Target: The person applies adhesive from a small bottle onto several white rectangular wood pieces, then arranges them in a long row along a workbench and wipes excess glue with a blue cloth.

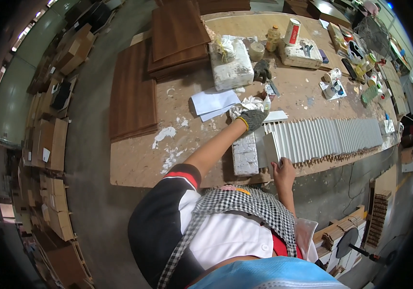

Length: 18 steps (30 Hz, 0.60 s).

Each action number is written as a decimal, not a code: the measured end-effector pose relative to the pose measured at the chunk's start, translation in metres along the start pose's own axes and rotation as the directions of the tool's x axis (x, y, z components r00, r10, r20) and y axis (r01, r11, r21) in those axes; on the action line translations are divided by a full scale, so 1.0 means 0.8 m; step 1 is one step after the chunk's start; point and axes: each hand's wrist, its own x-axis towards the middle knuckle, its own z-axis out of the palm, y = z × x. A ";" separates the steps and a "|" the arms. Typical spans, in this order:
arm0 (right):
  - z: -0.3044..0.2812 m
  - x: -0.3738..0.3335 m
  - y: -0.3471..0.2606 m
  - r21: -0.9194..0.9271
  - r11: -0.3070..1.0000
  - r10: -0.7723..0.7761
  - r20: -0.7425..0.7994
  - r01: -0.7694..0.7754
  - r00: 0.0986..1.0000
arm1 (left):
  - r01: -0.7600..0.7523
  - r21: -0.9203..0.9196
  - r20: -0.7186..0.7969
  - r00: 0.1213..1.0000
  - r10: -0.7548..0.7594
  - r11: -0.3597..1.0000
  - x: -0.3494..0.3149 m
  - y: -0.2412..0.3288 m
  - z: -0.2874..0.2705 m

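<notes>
My left hand [253, 119], in a grey knit glove with a yellow cuff, reaches over the workbench and closes around the lower part of a small white squeeze bottle [267, 102]. The glove hides part of its grip. Beside it lies a crumpled white cloth [251, 103]. My bare right hand [284, 172] has its fingers bent at the lower near edge of the end panel [270, 148]. That panel heads a long row of white panels [319, 139] standing close together on edge. Left of the row is a white-wrapped block [245, 156].
Brown wood boards [133, 89] are stacked at the bench's left. White sheets of paper [214, 103], a large wrapped block [231, 67], a dark glove [263, 70], a jar [273, 38] and a paper cup [292, 32] lie farther back. Bottles and tools crowd the right.
</notes>
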 end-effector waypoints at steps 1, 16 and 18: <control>0.001 -0.001 0.002 0.000 1.000 0.000 -0.001 0.000 1.000 | -0.002 -0.002 0.002 1.000 0.002 1.000 -0.002 0.012 -0.010; 0.030 0.009 -0.020 -0.080 0.996 -0.022 0.031 0.024 0.999 | 0.112 0.352 -0.233 0.972 -0.029 0.929 -0.022 0.032 -0.037; 0.037 0.010 -0.030 -0.080 0.996 -0.046 0.011 0.047 0.999 | 0.112 0.319 -0.212 0.976 -0.044 0.941 -0.028 0.039 -0.042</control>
